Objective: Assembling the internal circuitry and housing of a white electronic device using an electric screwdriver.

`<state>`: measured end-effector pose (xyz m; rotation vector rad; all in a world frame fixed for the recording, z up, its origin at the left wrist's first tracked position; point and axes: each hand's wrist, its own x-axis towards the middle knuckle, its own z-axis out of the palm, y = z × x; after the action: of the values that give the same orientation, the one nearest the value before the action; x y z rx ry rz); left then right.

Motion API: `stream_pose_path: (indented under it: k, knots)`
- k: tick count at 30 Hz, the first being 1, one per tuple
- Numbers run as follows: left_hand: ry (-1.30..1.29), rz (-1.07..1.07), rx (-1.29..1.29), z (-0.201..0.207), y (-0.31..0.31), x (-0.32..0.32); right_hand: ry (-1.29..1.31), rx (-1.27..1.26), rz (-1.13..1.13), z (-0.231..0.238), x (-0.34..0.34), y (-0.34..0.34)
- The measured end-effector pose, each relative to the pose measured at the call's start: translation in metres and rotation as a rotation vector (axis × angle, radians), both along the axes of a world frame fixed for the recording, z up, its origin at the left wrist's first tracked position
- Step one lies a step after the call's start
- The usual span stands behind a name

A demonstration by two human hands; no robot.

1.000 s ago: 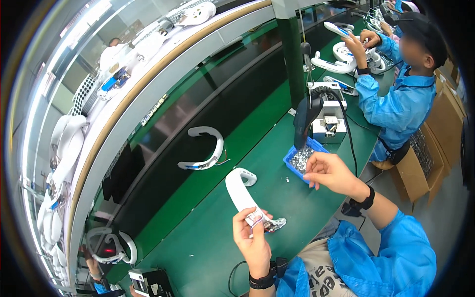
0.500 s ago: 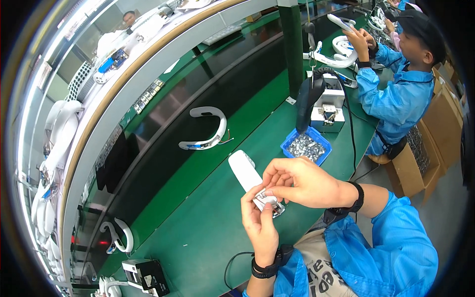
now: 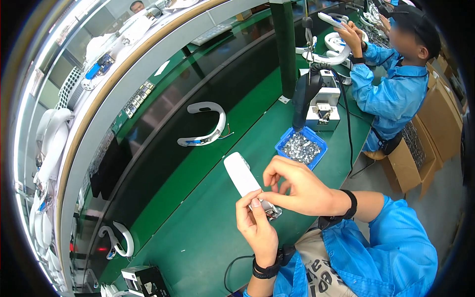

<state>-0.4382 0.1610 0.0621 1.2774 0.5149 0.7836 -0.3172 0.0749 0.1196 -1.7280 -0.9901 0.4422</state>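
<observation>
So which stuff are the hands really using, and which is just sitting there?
In use:
- left hand holding the white curved piece
- right hand pinching at its metal end
- blue tray of small metal parts, close by

Just lying about:
- white U-shaped band
- grey machine
- cardboard boxes

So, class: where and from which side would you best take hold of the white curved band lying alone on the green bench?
Probably grip the white curved band at the middle of its arc, from above. It lies flat and clear of other things, and the thin wire at one open end is best avoided.
</observation>
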Motion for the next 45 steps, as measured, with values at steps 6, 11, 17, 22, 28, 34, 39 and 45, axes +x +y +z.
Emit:
stream_pose_path:
  k: [6,11,17,22,28,34,39,45]
  knots:
    - [0.004,0.011,-0.111,0.008,0.002,-0.002,-0.169,0.57,-0.542,-0.045,0.041,-0.034]
    - [0.032,-0.009,-0.033,0.008,-0.003,0.008,-0.333,0.389,-0.616,-0.043,0.078,-0.034]
    - [0.05,0.078,-0.028,0.008,-0.006,0.006,0.169,0.509,-0.136,-0.023,0.133,-0.013]
    - [0.022,0.035,-0.012,-0.001,0.002,0.002,0.142,0.707,-0.32,-0.007,0.153,-0.056]
    - [-0.037,-0.092,-0.053,0.004,-0.003,0.012,0.094,0.801,-0.22,-0.038,0.204,-0.079]
    - [0.037,-0.026,-0.033,0.007,-0.017,0.018,0.091,0.753,-0.271,-0.051,0.214,-0.071]
    - [0.023,-0.025,-0.05,0.004,-0.016,0.015,0.09,0.696,-0.318,-0.055,0.217,-0.07]
    - [0.036,-0.028,-0.026,-0.005,-0.009,0.014,0.247,0.721,-0.282,-0.055,0.205,-0.067]
